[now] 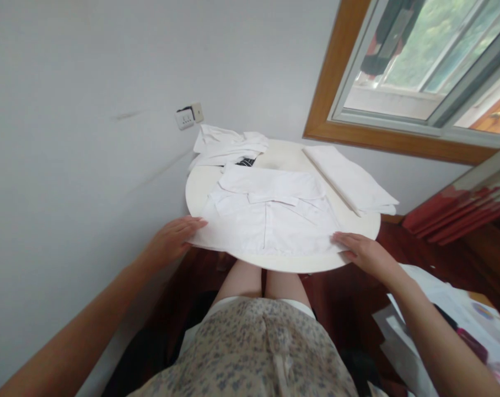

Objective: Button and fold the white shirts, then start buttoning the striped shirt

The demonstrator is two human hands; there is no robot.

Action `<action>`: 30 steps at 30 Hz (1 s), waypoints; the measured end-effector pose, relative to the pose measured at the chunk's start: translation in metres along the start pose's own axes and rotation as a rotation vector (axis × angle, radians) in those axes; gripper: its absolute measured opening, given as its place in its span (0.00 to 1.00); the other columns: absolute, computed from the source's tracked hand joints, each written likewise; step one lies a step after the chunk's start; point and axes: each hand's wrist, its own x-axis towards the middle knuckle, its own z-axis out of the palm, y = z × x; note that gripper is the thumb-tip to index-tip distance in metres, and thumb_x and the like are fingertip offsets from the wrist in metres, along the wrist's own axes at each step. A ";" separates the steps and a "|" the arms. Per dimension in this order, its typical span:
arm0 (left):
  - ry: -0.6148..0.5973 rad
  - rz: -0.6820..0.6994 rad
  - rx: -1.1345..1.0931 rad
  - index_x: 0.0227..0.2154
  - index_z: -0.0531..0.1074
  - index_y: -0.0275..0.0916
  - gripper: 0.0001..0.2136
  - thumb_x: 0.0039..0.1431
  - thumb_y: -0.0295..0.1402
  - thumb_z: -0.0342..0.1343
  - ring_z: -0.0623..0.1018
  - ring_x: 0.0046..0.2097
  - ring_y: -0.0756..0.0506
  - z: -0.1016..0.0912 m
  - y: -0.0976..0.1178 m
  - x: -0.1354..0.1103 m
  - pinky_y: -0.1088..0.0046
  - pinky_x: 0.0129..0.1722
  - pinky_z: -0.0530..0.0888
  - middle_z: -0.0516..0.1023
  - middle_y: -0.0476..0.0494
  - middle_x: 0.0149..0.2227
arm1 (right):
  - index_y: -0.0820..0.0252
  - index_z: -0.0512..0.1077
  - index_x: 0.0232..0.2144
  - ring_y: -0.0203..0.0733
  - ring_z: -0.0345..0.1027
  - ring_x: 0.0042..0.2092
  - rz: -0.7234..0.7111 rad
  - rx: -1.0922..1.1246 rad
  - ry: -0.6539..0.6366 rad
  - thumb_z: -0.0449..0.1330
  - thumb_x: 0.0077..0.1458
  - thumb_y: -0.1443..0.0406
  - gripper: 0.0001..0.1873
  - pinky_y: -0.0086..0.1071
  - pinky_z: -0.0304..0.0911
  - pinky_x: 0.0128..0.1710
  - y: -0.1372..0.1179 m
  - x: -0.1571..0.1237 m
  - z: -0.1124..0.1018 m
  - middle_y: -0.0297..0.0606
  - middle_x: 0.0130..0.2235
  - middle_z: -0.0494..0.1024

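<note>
A white shirt (291,229), its upper part folded over, lies spread on a round white table (286,263). My left hand (176,238) grips the near left corner of the shirt, which reaches past the table's rim; the thumb is mostly hidden. At the near right corner, my right hand (359,252) has its fingers on top of the cloth and its thumb by the hem. Between the two hands the hem runs nearly straight and the cloth looks fairly flat.
A folded white cloth (349,179) lies at the table's right. Crumpled white fabric (229,144) sits at the back left, with a black patterned item (246,162) beside it. Behind are a wall socket (185,119) and a wood-framed window (316,118). Papers (452,300) lie lower right.
</note>
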 end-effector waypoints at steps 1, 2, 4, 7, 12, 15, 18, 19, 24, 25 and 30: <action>0.006 0.017 0.004 0.56 0.70 0.44 0.22 0.58 0.31 0.46 0.71 0.59 0.44 0.000 -0.001 -0.001 0.61 0.61 0.66 0.73 0.45 0.56 | 0.54 0.72 0.54 0.45 0.70 0.54 0.003 -0.015 0.010 0.53 0.52 0.72 0.27 0.43 0.66 0.56 0.001 0.001 0.001 0.39 0.55 0.74; 0.007 0.032 0.010 0.55 0.70 0.45 0.22 0.59 0.30 0.45 0.71 0.59 0.44 0.000 -0.002 -0.002 0.61 0.62 0.65 0.73 0.45 0.57 | 0.54 0.72 0.53 0.45 0.70 0.54 0.002 -0.023 0.021 0.53 0.51 0.72 0.27 0.43 0.66 0.56 0.003 0.002 0.002 0.39 0.54 0.75; -0.003 0.049 0.019 0.55 0.71 0.47 0.22 0.59 0.30 0.45 0.70 0.59 0.44 -0.002 -0.003 -0.005 0.60 0.62 0.65 0.72 0.46 0.57 | 0.55 0.73 0.52 0.45 0.70 0.54 -0.013 -0.020 0.047 0.52 0.53 0.72 0.25 0.43 0.65 0.57 0.006 0.002 0.003 0.40 0.54 0.75; -0.029 0.060 0.015 0.56 0.69 0.49 0.23 0.60 0.29 0.44 0.71 0.59 0.44 -0.008 0.000 -0.009 0.61 0.61 0.66 0.72 0.49 0.58 | 0.54 0.74 0.51 0.44 0.71 0.53 -0.020 -0.006 0.091 0.51 0.55 0.70 0.22 0.42 0.65 0.56 0.010 -0.001 0.006 0.40 0.53 0.76; -0.042 0.000 0.023 0.51 0.73 0.53 0.19 0.61 0.33 0.46 0.76 0.52 0.44 -0.022 0.010 -0.019 0.60 0.56 0.71 0.76 0.51 0.53 | 0.51 0.73 0.51 0.47 0.73 0.49 0.028 -0.061 0.161 0.52 0.57 0.67 0.21 0.43 0.69 0.52 0.017 -0.009 0.006 0.39 0.49 0.78; 0.050 -0.126 -0.071 0.49 0.74 0.51 0.16 0.62 0.36 0.46 0.78 0.49 0.46 -0.031 0.020 -0.021 0.64 0.52 0.75 0.76 0.50 0.53 | 0.51 0.74 0.49 0.49 0.73 0.49 0.044 -0.099 0.228 0.52 0.56 0.67 0.20 0.44 0.68 0.51 0.018 -0.013 0.002 0.39 0.48 0.79; 0.155 -0.230 -0.249 0.41 0.74 0.44 0.12 0.63 0.36 0.46 0.78 0.49 0.47 -0.039 0.034 -0.017 0.67 0.51 0.75 0.78 0.48 0.51 | 0.51 0.76 0.47 0.50 0.73 0.48 0.052 -0.120 0.305 0.52 0.57 0.66 0.18 0.45 0.66 0.51 0.014 -0.015 -0.003 0.39 0.47 0.79; 0.170 -0.263 -0.302 0.38 0.74 0.43 0.11 0.63 0.36 0.46 0.78 0.48 0.47 -0.041 0.037 -0.015 0.68 0.50 0.75 0.79 0.47 0.49 | 0.52 0.76 0.46 0.50 0.73 0.48 0.062 -0.125 0.330 0.52 0.57 0.66 0.18 0.46 0.66 0.50 0.012 -0.016 -0.005 0.39 0.46 0.80; 0.157 -0.277 -0.447 0.37 0.72 0.42 0.10 0.62 0.34 0.46 0.78 0.48 0.46 -0.047 0.045 -0.005 0.69 0.47 0.77 0.79 0.45 0.46 | 0.49 0.76 0.47 0.52 0.73 0.46 0.126 -0.106 0.396 0.53 0.57 0.65 0.18 0.48 0.66 0.50 0.005 -0.023 -0.011 0.40 0.43 0.80; 0.158 -0.243 -0.424 0.40 0.72 0.43 0.10 0.61 0.34 0.47 0.78 0.50 0.46 -0.048 0.046 -0.005 0.68 0.49 0.76 0.79 0.45 0.47 | 0.48 0.75 0.48 0.52 0.73 0.46 0.130 -0.096 0.396 0.53 0.56 0.64 0.19 0.48 0.66 0.50 0.005 -0.026 -0.012 0.40 0.43 0.80; 0.230 -0.093 -0.106 0.51 0.70 0.58 0.17 0.60 0.35 0.52 0.79 0.47 0.47 -0.051 0.054 -0.023 0.68 0.50 0.76 0.78 0.56 0.49 | 0.38 0.71 0.51 0.52 0.73 0.46 0.136 0.021 0.399 0.54 0.56 0.63 0.21 0.48 0.68 0.47 -0.001 -0.055 -0.019 0.38 0.44 0.79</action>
